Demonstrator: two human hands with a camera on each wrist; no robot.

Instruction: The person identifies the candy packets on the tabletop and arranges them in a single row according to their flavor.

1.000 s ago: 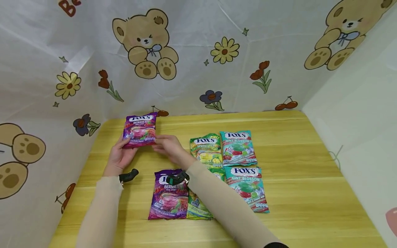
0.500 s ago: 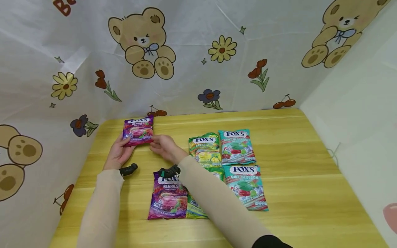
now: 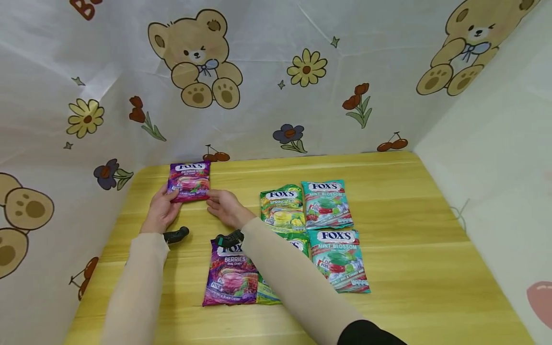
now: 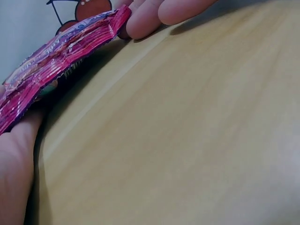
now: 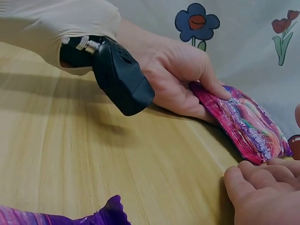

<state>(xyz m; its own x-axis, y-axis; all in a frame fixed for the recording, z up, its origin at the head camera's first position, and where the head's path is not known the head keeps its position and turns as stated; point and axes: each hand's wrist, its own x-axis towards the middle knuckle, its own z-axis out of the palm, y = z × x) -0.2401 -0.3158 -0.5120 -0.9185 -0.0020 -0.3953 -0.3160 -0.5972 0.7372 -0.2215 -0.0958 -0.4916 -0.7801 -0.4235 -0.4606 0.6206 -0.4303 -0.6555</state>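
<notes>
A purple Fox's Berries candy bag (image 3: 189, 181) is held, slightly tilted, at the table's back left. My left hand (image 3: 161, 209) grips its lower left corner, thumb on top and fingers underneath, as the right wrist view shows. At the lower right corner, my right hand (image 3: 227, 208) pinches the bag's edge with its fingertips; its other fingers (image 5: 262, 178) are loosely curled beside the bag. From the left wrist view, the bag's pink crimped edge (image 4: 56, 70) is raised above the table, with a dark gap beneath.
Another Berries bag (image 3: 231, 280) lies nearer on the wooden table (image 3: 414, 225). Beside it are a Spring Tea bag (image 3: 282, 208), a green-yellow bag (image 3: 267, 291) partly under my right forearm, and two Mint Blossom bags (image 3: 327, 205). A bear-print cloth (image 3: 254, 120) backs the table.
The held Berries bag has come down a little toward the table's back left, both hands moving with it. The view has shifted slightly; the other bags stay in place.
</notes>
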